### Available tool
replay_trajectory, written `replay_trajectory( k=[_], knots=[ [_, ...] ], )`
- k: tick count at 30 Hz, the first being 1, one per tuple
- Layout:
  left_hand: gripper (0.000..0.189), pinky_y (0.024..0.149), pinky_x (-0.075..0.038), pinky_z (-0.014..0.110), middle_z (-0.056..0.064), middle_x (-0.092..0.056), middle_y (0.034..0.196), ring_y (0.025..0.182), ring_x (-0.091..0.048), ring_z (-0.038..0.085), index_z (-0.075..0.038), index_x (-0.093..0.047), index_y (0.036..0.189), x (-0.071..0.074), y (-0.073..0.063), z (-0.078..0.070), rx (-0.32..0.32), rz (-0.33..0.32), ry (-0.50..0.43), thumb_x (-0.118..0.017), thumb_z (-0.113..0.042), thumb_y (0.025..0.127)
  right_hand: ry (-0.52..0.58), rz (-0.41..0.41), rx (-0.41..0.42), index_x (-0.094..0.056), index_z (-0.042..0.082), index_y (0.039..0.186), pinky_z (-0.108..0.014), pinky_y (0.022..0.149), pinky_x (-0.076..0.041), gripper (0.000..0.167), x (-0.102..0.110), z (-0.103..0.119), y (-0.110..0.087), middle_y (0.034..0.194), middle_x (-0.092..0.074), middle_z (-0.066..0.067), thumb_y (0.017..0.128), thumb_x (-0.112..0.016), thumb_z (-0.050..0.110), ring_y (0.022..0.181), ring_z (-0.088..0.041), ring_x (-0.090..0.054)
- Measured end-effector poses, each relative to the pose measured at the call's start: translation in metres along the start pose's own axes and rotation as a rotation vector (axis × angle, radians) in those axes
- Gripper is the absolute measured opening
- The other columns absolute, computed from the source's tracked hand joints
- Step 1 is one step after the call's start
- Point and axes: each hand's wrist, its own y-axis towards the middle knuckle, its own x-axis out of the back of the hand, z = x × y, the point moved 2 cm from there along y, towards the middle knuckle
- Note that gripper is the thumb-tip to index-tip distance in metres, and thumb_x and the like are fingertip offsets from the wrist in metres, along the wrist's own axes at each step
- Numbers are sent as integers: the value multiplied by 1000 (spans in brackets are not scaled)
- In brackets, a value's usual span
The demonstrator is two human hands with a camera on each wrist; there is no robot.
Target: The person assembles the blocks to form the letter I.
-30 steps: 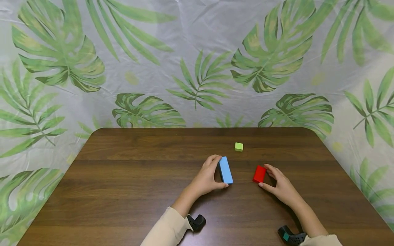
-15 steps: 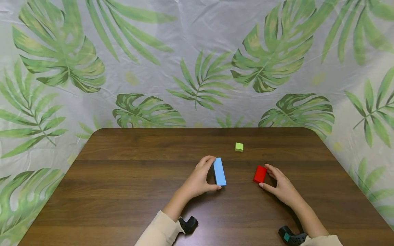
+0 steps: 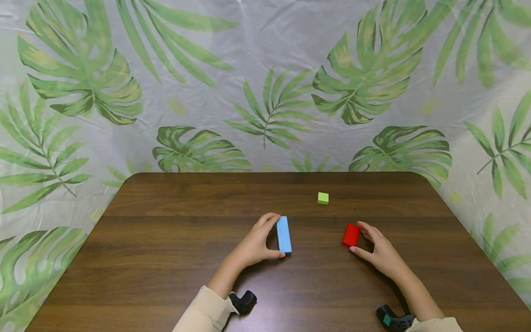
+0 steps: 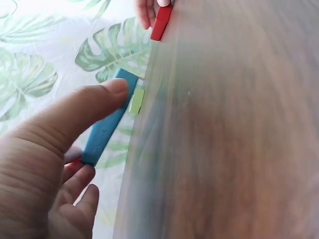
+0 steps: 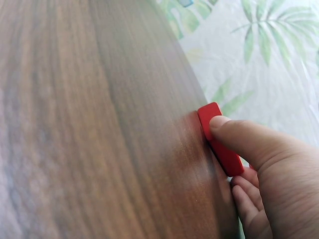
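Note:
My left hand [image 3: 253, 244] holds a long light-blue block [image 3: 284, 234] by its two ends, thumb at the near end and fingers at the far end. In the left wrist view the thumb lies on the blue block [image 4: 109, 127] and the fingertips sit at its lower end. To the right, my right hand [image 3: 381, 249] pinches a shorter red block [image 3: 351, 235] between thumb and fingers. The right wrist view shows the thumb pressed on the red block [image 5: 219, 139], which stands close over the table.
A small lime-green block [image 3: 323, 198] lies on the brown wooden table [image 3: 174, 258], toward the far edge and between the two held blocks. Behind the table hangs a pale sheet [image 3: 199, 92] printed with green leaves. Each wrist wears a black device [image 3: 244, 302].
My left hand has moved left and slightly nearer with the blue block, which now stands farther from the red one. The right hand and red block have stayed nearly still.

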Motion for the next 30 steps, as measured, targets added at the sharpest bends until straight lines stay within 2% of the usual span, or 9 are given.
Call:
replay_trajectory(
  k=[14, 30],
  knots=[
    [89, 96, -34, 38, 7, -28, 139, 123, -33, 19, -3, -30, 139, -1, -5, 18, 65, 77, -43, -78, -29, 69, 11, 1, -4, -30, -4, 135, -54, 90, -34, 74, 0, 0, 0, 132, -34, -25, 81, -67, 32, 113, -43, -41],
    [87, 98, -31, 39, 9, -26, 142, 127, -28, 21, -1, -28, 139, -2, -6, 22, 73, 124, -65, -75, -29, 72, 22, 15, -27, -29, -1, 137, -54, 90, -34, 77, -2, -2, -1, 134, -32, -24, 80, -66, 36, 114, -41, -40]
  ],
)
